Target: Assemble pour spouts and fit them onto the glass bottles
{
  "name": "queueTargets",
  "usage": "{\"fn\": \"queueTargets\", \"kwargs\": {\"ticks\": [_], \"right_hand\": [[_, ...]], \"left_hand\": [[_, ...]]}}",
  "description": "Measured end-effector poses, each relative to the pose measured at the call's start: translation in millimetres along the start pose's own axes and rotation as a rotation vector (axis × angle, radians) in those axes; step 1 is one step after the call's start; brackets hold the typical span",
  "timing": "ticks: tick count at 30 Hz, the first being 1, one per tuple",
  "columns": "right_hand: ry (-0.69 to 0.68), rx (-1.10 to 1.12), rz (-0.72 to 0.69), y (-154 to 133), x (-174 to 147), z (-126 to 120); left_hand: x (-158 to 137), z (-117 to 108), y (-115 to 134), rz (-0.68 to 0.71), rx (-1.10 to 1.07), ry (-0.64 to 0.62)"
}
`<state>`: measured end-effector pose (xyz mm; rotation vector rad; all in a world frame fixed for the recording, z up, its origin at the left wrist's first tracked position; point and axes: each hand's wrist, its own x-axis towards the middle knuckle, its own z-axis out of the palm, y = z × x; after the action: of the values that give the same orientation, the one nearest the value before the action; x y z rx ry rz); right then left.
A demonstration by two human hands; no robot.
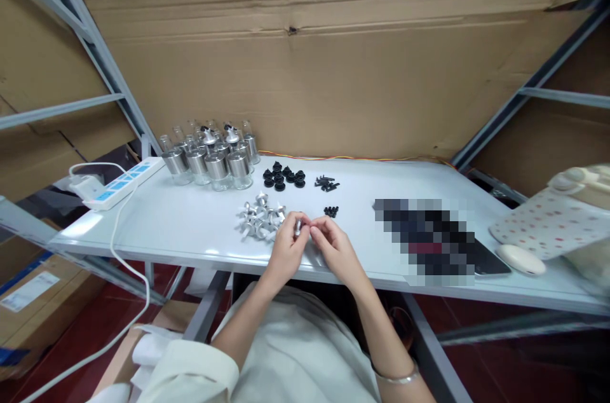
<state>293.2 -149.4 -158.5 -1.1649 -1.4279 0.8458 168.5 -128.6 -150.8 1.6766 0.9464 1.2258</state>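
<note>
My left hand (pixel 287 245) is closed on a small silver pourer top (pixel 298 225), mostly hidden by the fingers. My right hand (pixel 335 248) pinches with thumb and forefinger right against the left fingertips; whatever sits in that pinch is too small to make out. Just left of my hands lies a loose pile of silver pourer tops (pixel 260 218). Beyond them are round black stoppers (pixel 279 178) in a cluster. Thin black pieces (pixel 326 184) lie to the right of these, and a group of tiny black parts (pixel 331 211) is nearer to my right hand.
Several glass bottles with steel sleeves (pixel 216 164) stand at the back left of the white table (pixel 190 231). A power strip (pixel 124 184) lies at the left edge. To the right are a blurred-out dark flat item (pixel 429 241), a cream oval object (pixel 521 259) and a dotted bag (pixel 548 218).
</note>
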Motion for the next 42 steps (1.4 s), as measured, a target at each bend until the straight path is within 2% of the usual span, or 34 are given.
{"fn": "queueTargets", "kwargs": {"ticks": [2,6,11,16,20,24,29,32,36,42], "right_hand": [[0.001,-0.067,-0.072,-2,-1,1],[0.097,-0.17,-0.22,-2,-3,1],[0.129,-0.175,-0.25,-1,-3,1],[0.134,-0.199,-0.196,0,-5,3],[0.105,-0.18,-0.097,4,-4,3],[0.069,-0.128,-0.055,4,-2,3],[0.146,0.01,0.02,1,-1,0],[0.186,0.165,0.091,0,-1,-3],[0.265,0.36,0.134,0,0,-6],[0.338,0.412,0.164,-1,1,-6]], "left_hand": [[0,0,-1,-0.007,-0.02,0.016],[0,1,-8,-0.04,-0.074,0.041],[0,4,-13,-0.095,-0.219,0.026],[0,4,-14,-0.119,-0.162,0.113],[0,3,-13,-0.113,-0.166,0.085],[-1,3,-12,-0.108,-0.135,0.105],[-1,4,-12,-0.089,-0.179,0.101],[-1,4,-10,-0.094,-0.138,0.105],[-2,3,-7,-0.142,-0.145,0.033],[-2,3,-10,-0.112,-0.102,-0.051]]}}
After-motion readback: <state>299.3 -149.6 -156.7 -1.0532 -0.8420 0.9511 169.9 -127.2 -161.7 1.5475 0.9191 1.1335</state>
